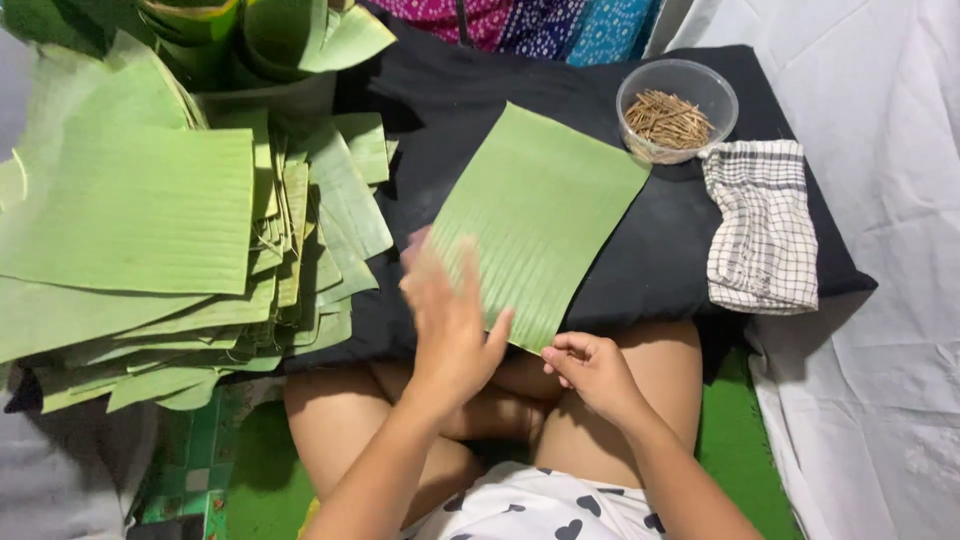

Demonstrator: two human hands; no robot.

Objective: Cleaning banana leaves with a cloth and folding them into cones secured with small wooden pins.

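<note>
Leaf: one green leaf sheet (540, 220) is lying on the black cushion (690, 270), near its front edge.
Left hand (450, 320): spread flat, resting on the leaf's near-left corner.
Right hand (592, 368): pinching the leaf's near edge.

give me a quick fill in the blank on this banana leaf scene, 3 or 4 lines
1. The single banana leaf sheet lies on a ____ cushion.
2. The clear plastic bowl holds thin wooden ____.
3. The right hand pinches the sheet's near ____.
4. The checked cloth lies to the ____ of the sheet, opposite the leaf stack; the left hand rests on the sheet.

Missing words: black; sticks; edge; right
</note>
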